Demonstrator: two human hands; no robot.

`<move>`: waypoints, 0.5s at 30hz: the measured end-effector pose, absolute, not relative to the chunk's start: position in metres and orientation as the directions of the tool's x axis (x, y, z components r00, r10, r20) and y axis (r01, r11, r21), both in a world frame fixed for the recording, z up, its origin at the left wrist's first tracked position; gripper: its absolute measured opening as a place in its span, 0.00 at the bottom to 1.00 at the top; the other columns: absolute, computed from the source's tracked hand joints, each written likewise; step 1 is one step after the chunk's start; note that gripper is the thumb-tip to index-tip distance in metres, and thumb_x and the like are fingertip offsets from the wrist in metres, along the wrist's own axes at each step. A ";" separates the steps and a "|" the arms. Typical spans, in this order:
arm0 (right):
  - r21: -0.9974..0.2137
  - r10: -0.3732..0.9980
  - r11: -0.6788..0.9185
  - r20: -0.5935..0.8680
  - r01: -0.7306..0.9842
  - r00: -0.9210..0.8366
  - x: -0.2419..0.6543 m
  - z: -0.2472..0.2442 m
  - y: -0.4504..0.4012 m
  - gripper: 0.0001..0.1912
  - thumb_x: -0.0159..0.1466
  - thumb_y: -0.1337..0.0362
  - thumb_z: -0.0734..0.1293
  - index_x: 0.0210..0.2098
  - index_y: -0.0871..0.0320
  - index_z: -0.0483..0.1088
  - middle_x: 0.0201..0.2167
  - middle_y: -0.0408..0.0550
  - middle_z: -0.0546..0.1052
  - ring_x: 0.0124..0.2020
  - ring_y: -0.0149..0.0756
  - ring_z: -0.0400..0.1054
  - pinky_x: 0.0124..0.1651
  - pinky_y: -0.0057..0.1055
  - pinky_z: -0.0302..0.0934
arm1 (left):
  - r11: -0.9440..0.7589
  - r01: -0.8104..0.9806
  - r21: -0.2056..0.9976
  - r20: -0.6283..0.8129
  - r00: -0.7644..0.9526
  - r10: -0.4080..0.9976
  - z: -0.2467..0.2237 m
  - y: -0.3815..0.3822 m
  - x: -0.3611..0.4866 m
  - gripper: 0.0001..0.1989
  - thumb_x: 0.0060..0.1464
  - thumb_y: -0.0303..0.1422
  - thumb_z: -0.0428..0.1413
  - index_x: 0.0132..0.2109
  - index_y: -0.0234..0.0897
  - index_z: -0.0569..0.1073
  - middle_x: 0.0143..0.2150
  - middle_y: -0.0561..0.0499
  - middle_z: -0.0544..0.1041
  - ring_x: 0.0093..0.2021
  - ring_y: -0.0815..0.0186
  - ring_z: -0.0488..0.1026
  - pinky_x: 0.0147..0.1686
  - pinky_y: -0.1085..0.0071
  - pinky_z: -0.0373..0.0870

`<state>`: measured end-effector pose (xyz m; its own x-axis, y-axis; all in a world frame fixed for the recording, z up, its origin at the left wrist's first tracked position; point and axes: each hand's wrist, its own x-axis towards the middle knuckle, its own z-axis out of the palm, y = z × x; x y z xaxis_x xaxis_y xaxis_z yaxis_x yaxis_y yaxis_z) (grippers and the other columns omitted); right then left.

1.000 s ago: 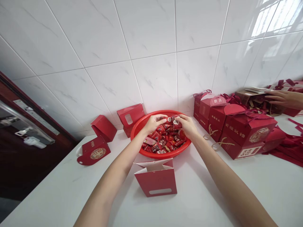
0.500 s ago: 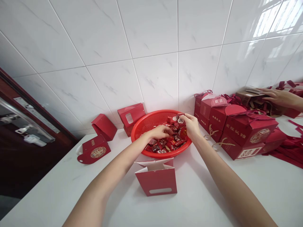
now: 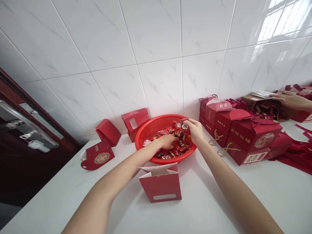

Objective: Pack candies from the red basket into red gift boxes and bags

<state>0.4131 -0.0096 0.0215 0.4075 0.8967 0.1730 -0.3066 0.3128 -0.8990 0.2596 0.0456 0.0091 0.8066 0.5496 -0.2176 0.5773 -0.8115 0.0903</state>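
Note:
A red plastic basket (image 3: 138,140) of wrapped candies (image 3: 179,151) stands by the wall. Deep among the candies is my left hand (image 3: 168,142), its fingers curled down; what they grip is partly hidden. My right hand (image 3: 195,130) is at the basket's right rim, pinching a red candy packet (image 3: 184,125) with a white printed patch. In front of the basket, between my forearms, a red paper gift box (image 3: 161,186) stands upright with its top open and a clear window low on its front. Neither hand touches it.
Left of the basket are red boxes (image 3: 108,132), one with a gold emblem (image 3: 99,156). Stacked, closed red boxes (image 3: 253,136) with cords stand at right, near red ribbons (image 3: 296,156). Another person's hand (image 3: 290,99) rests over a brown carton (image 3: 253,102) at far right.
My left hand has reached slightly right and deeper into the candies. My right hand stays at the rim with the packet. The other person's hand has shifted a little.

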 end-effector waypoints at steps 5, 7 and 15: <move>-0.897 0.897 0.310 0.167 -0.315 0.409 0.413 0.022 -0.010 0.09 0.44 0.59 0.71 0.23 0.56 0.75 0.22 0.42 0.75 0.26 0.32 0.65 0.31 0.29 0.58 | -0.724 0.509 0.466 -0.134 0.849 0.511 0.019 0.039 0.264 0.18 0.54 0.25 0.50 0.48 0.37 0.81 0.43 0.49 0.82 0.41 0.63 0.77 0.45 0.71 0.71; -0.898 0.894 0.309 0.163 -0.312 0.417 0.414 0.022 -0.009 0.09 0.43 0.59 0.71 0.23 0.56 0.75 0.22 0.42 0.76 0.25 0.32 0.65 0.30 0.29 0.58 | -0.636 0.478 0.606 -0.261 0.875 0.408 0.018 0.035 0.266 0.22 0.53 0.26 0.51 0.52 0.38 0.80 0.42 0.52 0.82 0.40 0.64 0.78 0.41 0.72 0.72; -0.900 0.899 0.300 0.156 -0.317 0.410 0.413 0.022 -0.009 0.08 0.44 0.59 0.71 0.22 0.57 0.75 0.21 0.42 0.76 0.26 0.32 0.66 0.32 0.29 0.60 | -0.776 0.601 0.193 -0.323 0.785 0.528 0.017 0.032 0.267 0.23 0.53 0.31 0.57 0.56 0.45 0.77 0.42 0.48 0.83 0.40 0.56 0.79 0.41 0.67 0.72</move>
<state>0.4131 -0.0087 0.0222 0.4095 0.8989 0.1560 -0.3166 0.3004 -0.8998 0.2675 0.0322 0.0168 0.7855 0.5279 -0.3229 0.6008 -0.7756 0.1935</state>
